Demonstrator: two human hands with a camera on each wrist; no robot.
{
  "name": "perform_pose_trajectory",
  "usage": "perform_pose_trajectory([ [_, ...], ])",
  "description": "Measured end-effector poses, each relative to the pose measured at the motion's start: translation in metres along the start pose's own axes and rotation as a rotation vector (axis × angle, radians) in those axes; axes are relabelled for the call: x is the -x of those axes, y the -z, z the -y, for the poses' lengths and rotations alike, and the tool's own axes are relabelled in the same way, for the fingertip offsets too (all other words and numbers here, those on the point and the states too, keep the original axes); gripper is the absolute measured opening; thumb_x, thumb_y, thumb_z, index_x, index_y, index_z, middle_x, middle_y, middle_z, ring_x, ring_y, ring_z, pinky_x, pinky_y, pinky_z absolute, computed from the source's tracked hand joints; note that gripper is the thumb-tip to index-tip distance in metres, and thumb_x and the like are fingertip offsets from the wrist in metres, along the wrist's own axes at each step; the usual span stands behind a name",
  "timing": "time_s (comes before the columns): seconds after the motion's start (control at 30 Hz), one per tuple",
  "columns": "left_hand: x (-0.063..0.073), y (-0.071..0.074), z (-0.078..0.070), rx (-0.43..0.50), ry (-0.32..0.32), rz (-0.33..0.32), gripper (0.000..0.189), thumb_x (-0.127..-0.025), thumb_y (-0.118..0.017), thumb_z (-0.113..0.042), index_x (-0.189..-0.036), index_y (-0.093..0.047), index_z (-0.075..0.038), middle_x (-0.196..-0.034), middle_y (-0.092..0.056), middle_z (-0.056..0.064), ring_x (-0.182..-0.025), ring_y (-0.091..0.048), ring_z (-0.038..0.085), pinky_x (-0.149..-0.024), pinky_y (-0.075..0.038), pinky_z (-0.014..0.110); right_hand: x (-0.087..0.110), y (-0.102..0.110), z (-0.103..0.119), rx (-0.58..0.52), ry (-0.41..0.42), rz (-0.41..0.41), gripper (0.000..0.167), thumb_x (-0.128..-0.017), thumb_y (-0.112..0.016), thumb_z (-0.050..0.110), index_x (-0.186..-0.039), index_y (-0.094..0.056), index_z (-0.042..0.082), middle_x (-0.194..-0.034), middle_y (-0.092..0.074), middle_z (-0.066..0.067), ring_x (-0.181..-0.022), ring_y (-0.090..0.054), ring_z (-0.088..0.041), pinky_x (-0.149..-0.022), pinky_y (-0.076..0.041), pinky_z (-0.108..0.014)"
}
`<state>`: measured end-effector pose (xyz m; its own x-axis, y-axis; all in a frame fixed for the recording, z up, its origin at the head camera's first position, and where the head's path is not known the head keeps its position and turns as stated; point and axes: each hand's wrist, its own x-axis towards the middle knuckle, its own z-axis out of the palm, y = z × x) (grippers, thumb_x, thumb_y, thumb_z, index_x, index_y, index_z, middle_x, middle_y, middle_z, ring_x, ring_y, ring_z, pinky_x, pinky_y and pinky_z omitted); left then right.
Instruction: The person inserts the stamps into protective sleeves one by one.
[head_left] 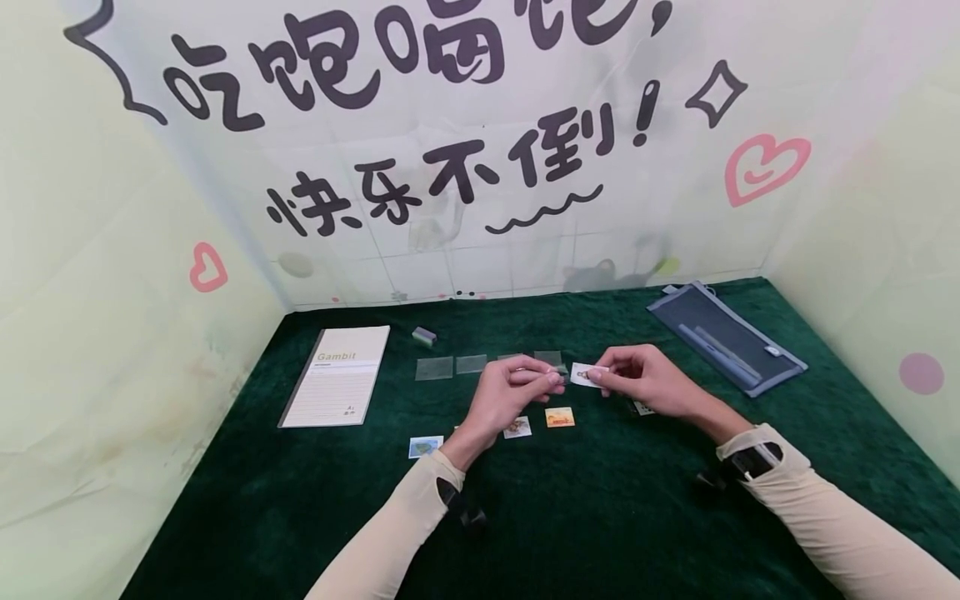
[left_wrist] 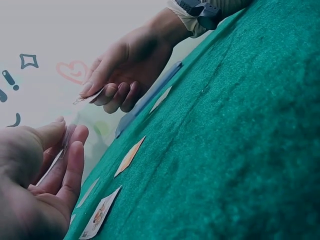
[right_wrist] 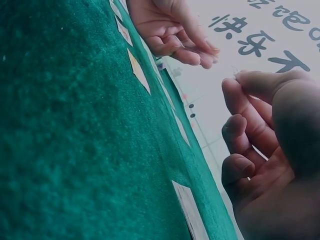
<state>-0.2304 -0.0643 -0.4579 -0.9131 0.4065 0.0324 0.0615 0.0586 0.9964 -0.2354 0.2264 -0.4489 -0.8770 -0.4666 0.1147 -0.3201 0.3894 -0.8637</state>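
**Head view: a small card and a clear sleeve held above the green surface**

Head view shows the small picture card [head_left: 587,374] pinched in the fingers of the right hand [head_left: 648,382], just above the green surface [head_left: 600,517]. Just beside it, the left hand [head_left: 512,392] pinches a thin clear sleeve [left_wrist: 64,145]; in the left wrist view it stands between thumb and fingers. The card and the sleeve are near each other but apart, so the card seems not yet inside.

As a judgement, the work is at an early point: three loose cards [head_left: 559,417] lie bare in front of the hands, another shows partly under the right hand, and empty clear sleeves [head_left: 434,367] wait in a row behind. I cannot see any card already covered.

Both forearms come in from below, wrists raised, fingertips meeting in the middle. Further out lie a notepad [head_left: 339,375] on the left, a small eraser-like block [head_left: 423,336], and a grey pouch [head_left: 723,337] on the right.
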Motion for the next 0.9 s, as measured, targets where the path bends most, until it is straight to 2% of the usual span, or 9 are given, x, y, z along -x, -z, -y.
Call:
perform_pose_trajectory([
  [0.2,-0.0001,0.0005,0.0006,0.013,0.002,0.023,0.023,-0.102,-0.077,-0.031,-0.120,-0.078,-0.017,-0.112,-0.085,0.003,-0.107,-0.081,0.020,-0.091,-0.065,0.034,0.0004,-0.0010,-0.0002,-0.001,0.019,0.008,0.013,-0.111,-0.064,0.027,-0.108,-0.075,0.021,-0.091,-0.075,-0.005,-0.077,-0.065,-0.031,-0.071,-0.053,-0.030],
  [0.57,-0.0009,0.0018,0.0023,0.011,0.011,0.046,0.025,-0.101,-0.079,-0.029,-0.123,-0.077,-0.017,-0.112,-0.085,0.003,-0.108,-0.081,0.020,-0.093,-0.065,0.033,-0.0005,-0.0016,-0.0005,-0.007,0.002,-0.006,0.016,-0.112,-0.063,0.029,-0.112,-0.075,0.018,-0.092,-0.075,-0.008,-0.078,-0.065,-0.035,-0.070,-0.053,-0.030],
  [0.7,-0.0012,0.0023,0.0029,0.012,0.015,0.042,0.030,-0.099,-0.081,-0.028,-0.126,-0.077,-0.015,-0.113,-0.085,0.002,-0.108,-0.081,0.020,-0.093,-0.065,0.033,-0.0006,-0.0011,-0.0017,-0.010,0.004,-0.016,0.017,-0.112,-0.063,0.028,-0.115,-0.075,0.016,-0.092,-0.074,-0.009,-0.076,-0.063,-0.033,-0.068,-0.051,-0.030],
  [0.9,-0.0003,0.0034,0.0027,-0.009,0.018,0.022,0.032,-0.096,-0.084,-0.031,-0.125,-0.078,-0.018,-0.113,-0.084,0.000,-0.108,-0.080,0.019,-0.094,-0.064,0.036,-0.0001,-0.0008,-0.0020,-0.010,-0.005,-0.035,0.017,-0.112,-0.063,0.027,-0.115,-0.075,0.016,-0.092,-0.073,-0.010,-0.075,-0.063,-0.031,-0.066,-0.051,-0.030],
])
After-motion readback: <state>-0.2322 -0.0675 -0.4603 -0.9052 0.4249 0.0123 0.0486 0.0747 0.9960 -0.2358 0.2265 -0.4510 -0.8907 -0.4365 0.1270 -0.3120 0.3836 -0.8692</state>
